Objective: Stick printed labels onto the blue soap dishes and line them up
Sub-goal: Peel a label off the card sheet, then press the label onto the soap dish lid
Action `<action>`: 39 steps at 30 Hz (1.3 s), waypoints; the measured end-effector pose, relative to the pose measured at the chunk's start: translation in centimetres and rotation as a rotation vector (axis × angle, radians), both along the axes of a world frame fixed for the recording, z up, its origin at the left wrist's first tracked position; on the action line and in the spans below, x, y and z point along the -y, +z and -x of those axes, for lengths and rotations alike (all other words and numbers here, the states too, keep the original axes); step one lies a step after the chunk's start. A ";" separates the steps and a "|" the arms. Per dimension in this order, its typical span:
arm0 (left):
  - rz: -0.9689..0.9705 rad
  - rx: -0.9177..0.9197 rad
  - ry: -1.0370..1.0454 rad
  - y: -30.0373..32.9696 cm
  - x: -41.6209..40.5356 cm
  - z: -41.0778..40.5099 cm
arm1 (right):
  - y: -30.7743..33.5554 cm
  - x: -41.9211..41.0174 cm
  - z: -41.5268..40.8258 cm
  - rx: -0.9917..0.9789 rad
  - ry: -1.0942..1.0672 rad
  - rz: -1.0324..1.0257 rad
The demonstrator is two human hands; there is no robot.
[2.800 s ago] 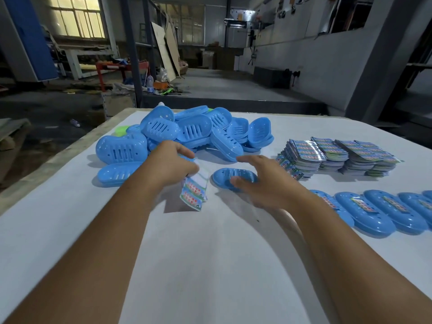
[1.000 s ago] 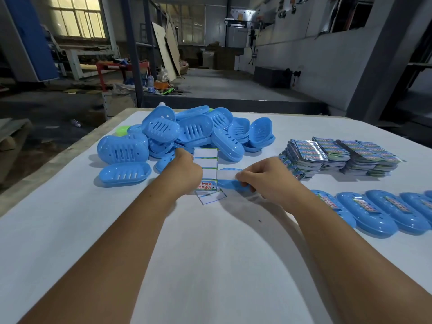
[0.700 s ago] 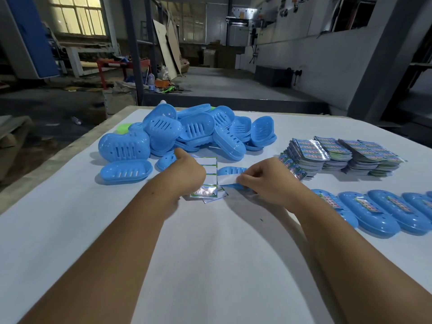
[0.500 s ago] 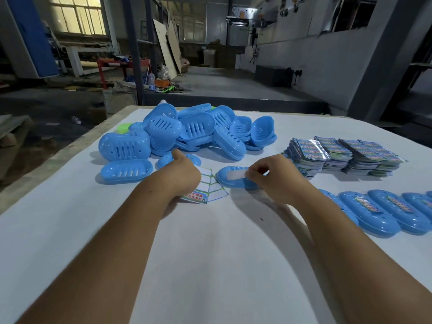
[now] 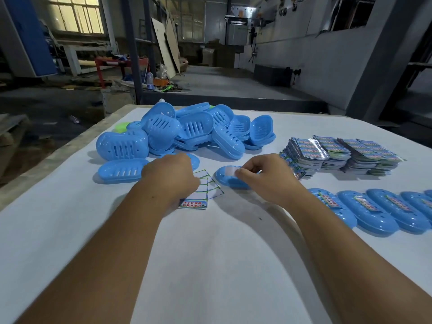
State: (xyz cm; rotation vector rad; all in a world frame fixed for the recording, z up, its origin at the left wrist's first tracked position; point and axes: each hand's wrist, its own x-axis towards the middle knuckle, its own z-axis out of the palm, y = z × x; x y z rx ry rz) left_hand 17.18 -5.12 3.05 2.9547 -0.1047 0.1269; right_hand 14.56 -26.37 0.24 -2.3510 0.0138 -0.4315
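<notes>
So we've got both hands out over the white tabletop here. Our left hand has its fingers curled round a small fanned bunch of white label backing sheets with green borders, and 1 colourful printed label with Chinese text sits at the near end of that bunch, low against the tabletop. Our right hand is pinching a whitish peeled label between thumb and fingertips, holding it right over the single oval blue plastic soap dish lying alone between the 2 hands; we can't tell if the label is touching the dish or not. Behind the hands there's a big messy heap of blue slotted plastic soap dishes, some upside down, with 1 more blue dish lying flat just left of our left hand. A bit of lime-green plastic pokes out at the heap's far left. Off to the right sit several stacks of glossy printed label sheets, and nearer to us on the right edge there's a row of blue soap dishes with labels on, overlapping each other side by side.
</notes>
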 end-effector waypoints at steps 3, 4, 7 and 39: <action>0.461 0.039 -0.135 -0.1 1.3 -0.2 | 0.0 -0.3 0.0 0.016 -0.025 0.005; 0.570 0.010 -0.208 -0.2 1.9 0.0 | 0.1 -0.3 0.0 0.026 -0.025 -0.006; 0.738 -0.060 -0.345 -0.9 3.2 0.4 | 0.1 -0.3 0.0 0.045 -0.010 -0.035; 1.011 -0.109 -0.228 -1.7 3.7 -0.3 | 0.7 1.2 0.0 0.021 0.094 -0.279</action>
